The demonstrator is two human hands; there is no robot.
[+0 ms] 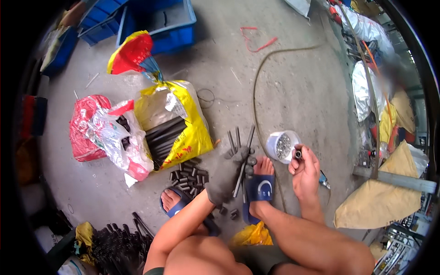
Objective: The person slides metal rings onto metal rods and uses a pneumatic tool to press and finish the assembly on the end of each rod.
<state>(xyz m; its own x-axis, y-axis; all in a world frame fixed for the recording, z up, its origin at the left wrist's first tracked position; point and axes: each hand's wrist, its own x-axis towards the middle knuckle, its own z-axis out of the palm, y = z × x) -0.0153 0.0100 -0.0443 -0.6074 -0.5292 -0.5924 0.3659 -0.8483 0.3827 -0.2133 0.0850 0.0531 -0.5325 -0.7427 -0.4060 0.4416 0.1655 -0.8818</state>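
Observation:
My left hand (222, 181), in a dark grey work glove, is closed around several thin dark metal rods (250, 137) that fan out past its fingers. Bare, my right hand (306, 176) pinches a short black tube piece (298, 155) with its open end showing. Just beyond those fingertips stands a white plastic tub (271, 144) holding many small shiny metal parts (284, 146). Left of my gloved hand, a heap of short black tube pieces (187, 179) lies on the floor, and a few loose ones (234, 214) sit between my feet.
A yellow bag (195, 144) of long black tubes (166, 137) lies open beside a red-and-white plastic bag (98, 123). Blue crates (178, 36) stand farther back. A hose (255, 91) curves across the concrete floor. Dark rods (117, 247) are stacked at lower left; sacks (380, 201) line the right.

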